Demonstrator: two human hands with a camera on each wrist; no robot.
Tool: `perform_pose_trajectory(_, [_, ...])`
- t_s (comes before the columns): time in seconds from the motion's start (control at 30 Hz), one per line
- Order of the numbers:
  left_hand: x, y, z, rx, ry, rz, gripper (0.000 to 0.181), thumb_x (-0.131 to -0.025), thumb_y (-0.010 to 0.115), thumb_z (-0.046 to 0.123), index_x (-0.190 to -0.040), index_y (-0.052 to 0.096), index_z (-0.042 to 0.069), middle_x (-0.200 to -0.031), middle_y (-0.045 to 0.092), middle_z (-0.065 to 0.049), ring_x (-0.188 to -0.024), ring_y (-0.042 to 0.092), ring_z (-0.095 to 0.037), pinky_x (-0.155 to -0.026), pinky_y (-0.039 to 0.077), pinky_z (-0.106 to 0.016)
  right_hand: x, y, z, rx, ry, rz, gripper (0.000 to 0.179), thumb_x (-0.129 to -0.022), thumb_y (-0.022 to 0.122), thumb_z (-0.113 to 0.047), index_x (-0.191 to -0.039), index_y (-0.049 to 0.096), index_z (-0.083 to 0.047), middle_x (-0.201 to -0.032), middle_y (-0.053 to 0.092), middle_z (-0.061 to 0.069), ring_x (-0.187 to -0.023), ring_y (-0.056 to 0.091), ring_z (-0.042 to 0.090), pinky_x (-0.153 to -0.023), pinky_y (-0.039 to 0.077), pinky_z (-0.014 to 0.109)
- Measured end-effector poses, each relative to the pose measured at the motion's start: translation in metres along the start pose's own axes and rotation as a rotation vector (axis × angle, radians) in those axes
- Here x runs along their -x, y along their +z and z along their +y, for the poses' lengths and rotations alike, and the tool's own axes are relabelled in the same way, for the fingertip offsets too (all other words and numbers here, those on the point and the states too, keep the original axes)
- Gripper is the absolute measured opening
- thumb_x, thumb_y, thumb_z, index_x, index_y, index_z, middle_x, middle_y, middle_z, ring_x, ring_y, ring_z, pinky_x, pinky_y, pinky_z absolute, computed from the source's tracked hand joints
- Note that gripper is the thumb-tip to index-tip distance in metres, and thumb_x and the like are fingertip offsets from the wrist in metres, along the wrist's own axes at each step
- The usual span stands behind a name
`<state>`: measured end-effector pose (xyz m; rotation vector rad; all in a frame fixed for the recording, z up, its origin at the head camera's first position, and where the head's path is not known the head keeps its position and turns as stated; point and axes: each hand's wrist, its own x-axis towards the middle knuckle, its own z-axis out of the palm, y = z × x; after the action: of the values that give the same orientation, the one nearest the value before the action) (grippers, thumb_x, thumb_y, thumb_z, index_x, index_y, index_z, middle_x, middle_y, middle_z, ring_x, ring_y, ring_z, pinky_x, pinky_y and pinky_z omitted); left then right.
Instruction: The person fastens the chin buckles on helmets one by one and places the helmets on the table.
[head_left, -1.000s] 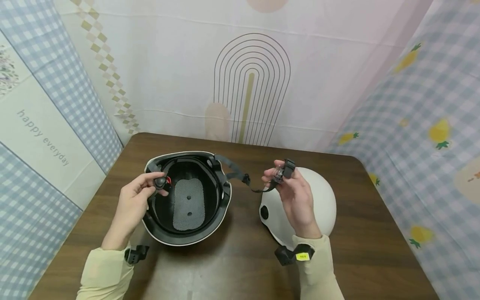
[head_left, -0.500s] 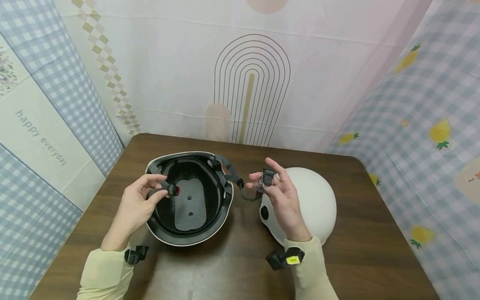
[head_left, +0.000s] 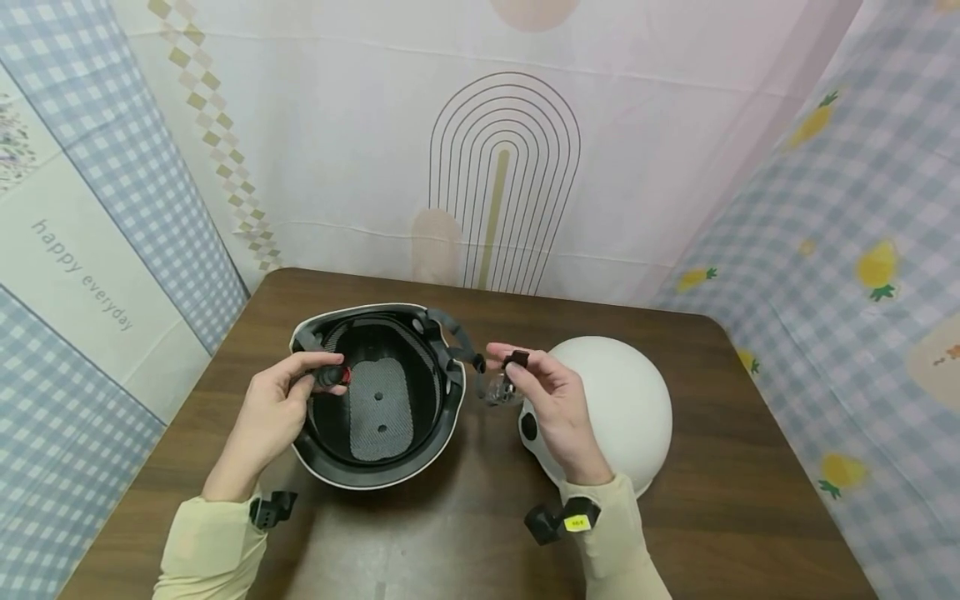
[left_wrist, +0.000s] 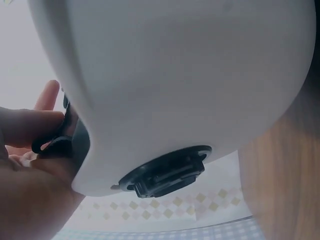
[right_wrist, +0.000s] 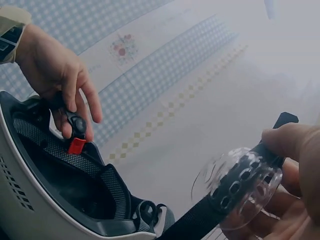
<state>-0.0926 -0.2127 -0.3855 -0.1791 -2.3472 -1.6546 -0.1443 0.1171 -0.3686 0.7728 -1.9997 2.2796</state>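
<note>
An upturned white helmet (head_left: pixel 381 477) with a black padded inside stands at the table's left half. My left hand (head_left: pixel 268 410) pinches a black strap buckle with a red piece (right_wrist: pixel 76 145) over its left rim. On the other side, my right hand (head_left: pixel 561 410) holds the free end of the other chin strap (right_wrist: pixel 192 220) between thumb and fingers. A clear plastic chin cup (right_wrist: pixel 235 187) sits on that strap beside the fingertips. A black end piece (head_left: pixel 517 358) sticks out from the right hand's grip. The two strap ends are apart.
A second white helmet (head_left: pixel 626 408) lies dome up behind the right hand, with a black round fitting (head_left: pixel 528 426) on its side. Both stand on a brown wooden table (head_left: pixel 465 542). Patterned cloth (head_left: pixel 337 150) hangs behind and at the sides.
My right hand has moved left and slightly down with the strap end, turning it over, so the strap hangs slacker. My left hand tilted the buckle inward, then partly back.
</note>
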Motion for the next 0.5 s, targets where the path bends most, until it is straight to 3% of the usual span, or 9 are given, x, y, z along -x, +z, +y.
perform_pose_trajectory(0.13, [0.0, -0.001, 0.001, 0.012, -0.008, 0.006, 0.046, -0.095, 0.034, -0.014, -0.122, 0.065, 0.007, -0.109, 0.068, -0.018, -0.083, 0.071, -0.019, -0.043, 0.032, -0.024, -0.001, 0.004, 0.001, -0.024, -0.022, -0.014, 0.02, -0.097, 0.059, -0.008, -0.113, 0.062, 0.004, -0.104, 0.071, 0.016, -0.089, 0.069, 0.028, -0.091, 0.049, 0.041])
perform_pose_trajectory(0.2, [0.0, -0.001, 0.002, 0.016, -0.015, 0.013, 0.044, -0.095, 0.035, -0.013, -0.122, 0.065, 0.006, -0.108, 0.069, -0.018, -0.083, 0.071, -0.019, -0.044, 0.034, -0.022, -0.001, 0.007, 0.001, -0.017, -0.023, -0.004, 0.022, -0.097, 0.059, -0.007, -0.116, 0.062, 0.003, -0.097, 0.072, 0.014, -0.083, 0.07, 0.025, -0.086, 0.052, 0.04])
perform_pose_trajectory(0.27, [0.0, -0.002, 0.002, 0.022, -0.019, 0.02, 0.041, -0.094, 0.04, -0.012, -0.121, 0.066, 0.006, -0.109, 0.069, -0.018, -0.084, 0.071, -0.018, -0.05, 0.04, -0.018, -0.002, 0.009, 0.001, -0.004, -0.012, 0.013, 0.026, -0.097, 0.06, -0.008, -0.121, 0.063, 0.001, -0.092, 0.071, 0.012, -0.078, 0.069, 0.022, -0.08, 0.054, 0.037])
perform_pose_trajectory(0.37, [0.0, -0.002, 0.001, -0.009, 0.013, 0.033, 0.035, -0.091, 0.055, -0.009, -0.12, 0.067, 0.006, -0.114, 0.067, -0.013, -0.09, 0.069, -0.011, -0.07, 0.047, -0.014, -0.003, 0.013, 0.0, -0.013, -0.006, 0.022, 0.032, -0.096, 0.06, -0.006, -0.127, 0.061, 0.002, -0.09, 0.068, 0.014, -0.074, 0.067, 0.021, -0.071, 0.056, 0.035])
perform_pose_trajectory(0.43, [0.0, -0.001, 0.001, -0.073, 0.049, 0.055, 0.033, -0.088, 0.067, -0.003, -0.118, 0.068, 0.009, -0.115, 0.066, -0.008, -0.097, 0.064, -0.004, -0.082, 0.044, -0.012, -0.004, 0.015, 0.001, -0.021, -0.001, 0.024, 0.033, -0.095, 0.061, -0.005, -0.127, 0.061, 0.003, -0.091, 0.068, 0.014, -0.073, 0.066, 0.019, -0.066, 0.055, 0.031])
perform_pose_trajectory(0.5, [-0.001, 0.0, 0.001, -0.137, 0.076, 0.082, 0.034, -0.083, 0.076, 0.003, -0.115, 0.07, 0.011, -0.115, 0.065, -0.005, -0.1, 0.061, 0.001, -0.085, 0.042, -0.01, -0.005, 0.018, 0.002, -0.025, 0.003, 0.019, 0.033, -0.094, 0.063, -0.004, -0.126, 0.061, 0.005, -0.094, 0.07, 0.013, -0.075, 0.066, 0.019, -0.062, 0.053, 0.028])
